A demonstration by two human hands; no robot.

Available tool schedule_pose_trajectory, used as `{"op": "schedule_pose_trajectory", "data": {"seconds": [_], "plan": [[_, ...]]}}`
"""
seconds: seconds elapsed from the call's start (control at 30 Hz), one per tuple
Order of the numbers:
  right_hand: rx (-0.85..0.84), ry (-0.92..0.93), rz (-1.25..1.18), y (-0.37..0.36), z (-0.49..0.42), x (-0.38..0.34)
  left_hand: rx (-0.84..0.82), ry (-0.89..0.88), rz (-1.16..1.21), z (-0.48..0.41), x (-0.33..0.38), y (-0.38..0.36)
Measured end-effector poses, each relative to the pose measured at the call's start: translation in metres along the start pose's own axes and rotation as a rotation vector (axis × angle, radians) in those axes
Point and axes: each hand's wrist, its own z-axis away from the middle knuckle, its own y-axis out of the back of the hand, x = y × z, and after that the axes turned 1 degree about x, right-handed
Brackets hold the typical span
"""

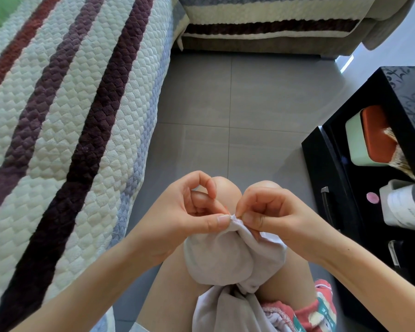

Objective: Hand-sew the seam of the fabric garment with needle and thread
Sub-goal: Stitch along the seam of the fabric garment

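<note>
A pale lilac-grey fabric garment (225, 257) hangs bunched over my knees and down my lap. My left hand (189, 212) pinches its raised top edge between thumb and fingers, with the forefinger curled up in a loop. My right hand (268, 212) pinches the same edge from the right, fingertips almost touching the left thumb. The needle and thread are too thin to make out between the fingertips.
A quilted sofa cover (70, 116) with dark stripes runs along my left. A black cabinet (359, 188) at my right has open shelves holding an orange-and-green box (369, 140) and a white container (403, 204). Grey floor tiles (237, 104) lie ahead.
</note>
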Motion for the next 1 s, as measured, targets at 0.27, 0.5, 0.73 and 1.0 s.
{"op": "schedule_pose_trajectory", "data": {"seconds": [0.27, 0.5, 0.73, 1.0], "plan": [[-0.092, 0.036, 0.042, 0.004, -0.001, 0.003, -0.005, 0.005, 0.014, -0.002, -0.004, -0.001], [0.067, 0.218, 0.246, 0.013, 0.002, 0.015, 0.026, -0.010, 0.055, -0.001, -0.004, -0.003], [0.108, 0.152, 0.248, -0.002, 0.009, 0.012, 0.121, -0.053, 0.071, -0.001, -0.004, -0.014], [0.426, 0.556, 0.772, -0.007, 0.026, 0.016, 0.222, -0.023, 0.116, 0.003, -0.008, -0.023]]}}
